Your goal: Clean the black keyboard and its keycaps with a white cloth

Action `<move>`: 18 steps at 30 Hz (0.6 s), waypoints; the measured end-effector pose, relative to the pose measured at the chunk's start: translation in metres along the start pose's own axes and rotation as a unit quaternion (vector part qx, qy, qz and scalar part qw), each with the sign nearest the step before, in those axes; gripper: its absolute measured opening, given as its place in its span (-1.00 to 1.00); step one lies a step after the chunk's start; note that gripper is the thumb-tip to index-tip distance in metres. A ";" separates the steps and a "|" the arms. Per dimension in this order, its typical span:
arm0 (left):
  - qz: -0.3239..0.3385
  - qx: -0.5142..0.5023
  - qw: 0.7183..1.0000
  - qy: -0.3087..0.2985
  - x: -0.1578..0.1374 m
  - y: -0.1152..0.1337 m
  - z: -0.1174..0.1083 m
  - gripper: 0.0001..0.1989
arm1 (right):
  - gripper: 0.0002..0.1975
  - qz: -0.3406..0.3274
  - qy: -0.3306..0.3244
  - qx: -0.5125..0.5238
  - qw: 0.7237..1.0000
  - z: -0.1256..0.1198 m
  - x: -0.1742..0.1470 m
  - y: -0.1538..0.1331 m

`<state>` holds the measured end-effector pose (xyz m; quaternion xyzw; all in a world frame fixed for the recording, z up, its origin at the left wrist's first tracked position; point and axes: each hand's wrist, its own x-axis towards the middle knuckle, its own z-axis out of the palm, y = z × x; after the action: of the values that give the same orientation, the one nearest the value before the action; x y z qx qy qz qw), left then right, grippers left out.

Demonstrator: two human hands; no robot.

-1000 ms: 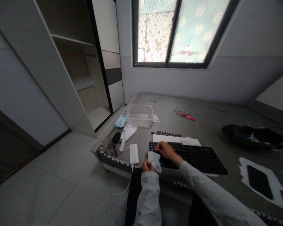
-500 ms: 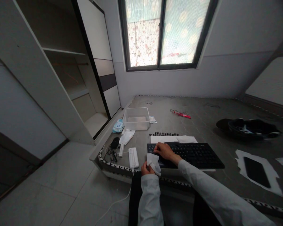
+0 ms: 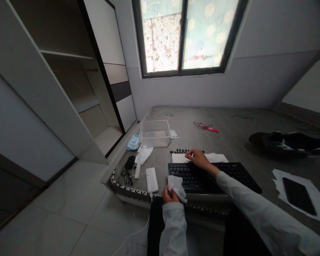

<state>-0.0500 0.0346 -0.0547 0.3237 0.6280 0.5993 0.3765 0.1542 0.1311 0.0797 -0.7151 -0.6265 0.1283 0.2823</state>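
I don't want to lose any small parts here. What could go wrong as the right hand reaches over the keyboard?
The right hand is at the row of loose keycaps; a nudge could scatter them. Its sleeve lies across the black keyboard. The left hand holds a white wipe at the edge.

A single head-worn camera looks forward and down from above the seated person, wide-angled. The left hand sits close below the lens; beyond the right hand the view faces the window.
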 end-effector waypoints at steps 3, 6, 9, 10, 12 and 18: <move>-0.008 0.004 1.000 0.011 -0.002 -0.002 0.004 -0.66 | -0.80 0.014 -0.024 -0.066 0.997 -0.008 0.018 0.004; -0.012 0.010 1.000 0.022 -0.005 -0.001 0.006 -0.67 | -0.78 0.026 -0.054 -0.134 0.989 -0.010 0.038 0.006; -0.027 0.018 0.999 0.026 -0.008 0.002 0.006 -0.73 | -0.80 0.035 -0.070 -0.165 0.983 -0.006 0.058 0.010; -0.034 0.014 0.999 0.025 -0.009 0.002 0.005 -0.74 | -0.80 0.038 -0.077 -0.173 0.981 -0.003 0.066 0.011; -0.046 0.001 0.999 0.028 -0.009 0.003 0.004 -0.75 | -0.81 0.044 -0.092 -0.189 0.977 0.004 0.081 0.014; -0.051 -0.008 0.998 0.042 -0.010 -0.004 0.005 -0.65 | -0.81 0.055 -0.125 -0.236 0.962 0.033 0.129 0.021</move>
<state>-0.0402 0.0280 -0.0573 0.2623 0.6540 0.5977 0.3823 0.1767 0.2625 0.0630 -0.7732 -0.6288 0.0806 0.0170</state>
